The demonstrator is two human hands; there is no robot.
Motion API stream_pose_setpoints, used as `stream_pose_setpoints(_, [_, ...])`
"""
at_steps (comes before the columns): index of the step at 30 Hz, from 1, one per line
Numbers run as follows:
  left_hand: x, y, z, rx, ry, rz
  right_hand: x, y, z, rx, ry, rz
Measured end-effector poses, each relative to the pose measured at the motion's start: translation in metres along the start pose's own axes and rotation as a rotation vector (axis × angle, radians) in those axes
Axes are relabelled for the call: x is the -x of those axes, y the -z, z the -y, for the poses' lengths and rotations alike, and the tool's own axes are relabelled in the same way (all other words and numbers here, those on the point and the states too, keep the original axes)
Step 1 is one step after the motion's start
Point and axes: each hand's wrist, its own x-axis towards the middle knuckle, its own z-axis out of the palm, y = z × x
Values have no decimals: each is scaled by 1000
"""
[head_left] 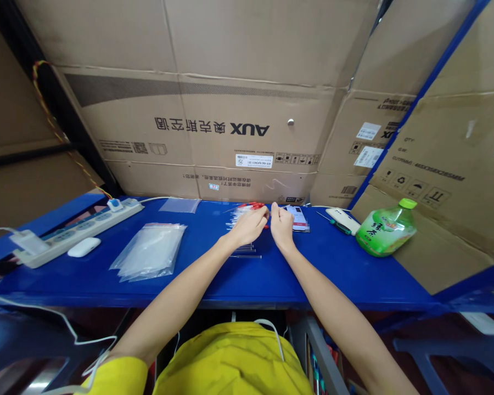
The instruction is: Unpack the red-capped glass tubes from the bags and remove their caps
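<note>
My left hand (249, 226) is closed, fingers pressed together, above the middle of the blue table. Close beside it, a narrow gap away, my right hand (281, 225) is closed too, thumb uppermost. Whatever the fingers hold, if anything, is hidden or too small to make out. Several thin clear rods or tubes (247, 256) lie under and in front of my left hand. Behind that hand are a pile of small clear pieces (239, 213) and a red-handled tool (253, 206), partly covered. A printed white and red packet (298, 218) lies behind my right hand.
Clear zip bags (150, 252) lie left on the table (214, 285), with another flat bag (180, 205) behind. Further left are a power strip (82, 230) and a white case (84, 247). At right are a screwdriver (340, 226), a white device (342, 220) and a green bottle (385, 230). Cardboard (214, 99) stands behind.
</note>
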Motion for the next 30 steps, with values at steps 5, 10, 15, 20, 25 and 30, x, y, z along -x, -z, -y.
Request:
stream_pose_setpoints(5, [-3,-3,-2,-11,19,-36,2,-2,6,29,16,-1])
stream_pose_setpoints(10, [-5,-3,-5,21,-4,-62,3,-2,10,-13,-6,12])
stream_pose_setpoints(15, [-6,-5,-4,57,-8,-100,3,-3,10,-62,-49,-4])
stream_pose_setpoints(20, [-6,-7,-4,95,9,-108,4,-4,10,-102,-82,15])
stream_pose_setpoints(25, [-3,-8,-7,108,7,-101,-2,-3,2,-133,-151,-15])
stream_pose_setpoints(30, [1,-10,-7,2,40,-42,-11,-1,-14,-202,-287,-74])
